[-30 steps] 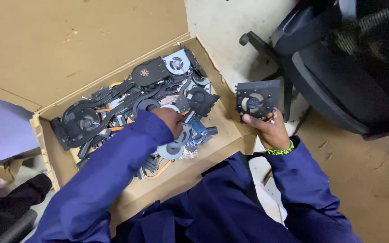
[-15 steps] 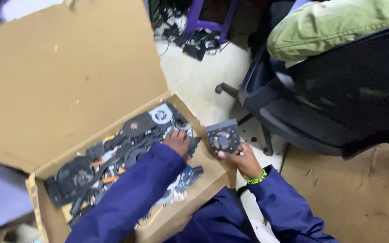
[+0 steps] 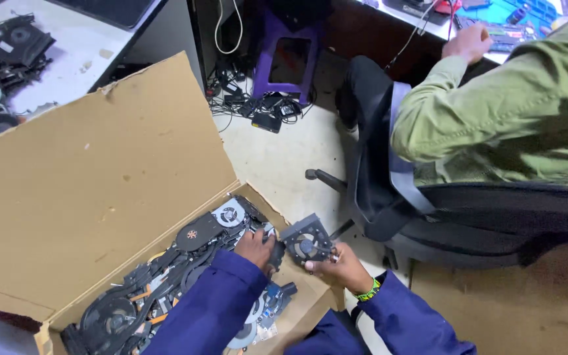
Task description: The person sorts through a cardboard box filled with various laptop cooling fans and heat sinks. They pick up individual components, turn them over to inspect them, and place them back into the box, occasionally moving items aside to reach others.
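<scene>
From the head camera, the right hand (image 3: pixel 336 266) pinches a square black cooling fan (image 3: pixel 306 240) by its lower edge, fingers closed on the frame so the rotor faces up, just past the corner of the cardboard box (image 3: pixel 100 190). The left hand (image 3: pixel 258 248) is curled over a small dark part (image 3: pixel 276 253) at the box's edge; how firmly, one cannot tell. More loose fans (image 3: pixel 192 243) lie heaped inside. A co-worker (image 3: pixel 494 118) sits nearby on an office chair (image 3: pixel 494 217).
</scene>
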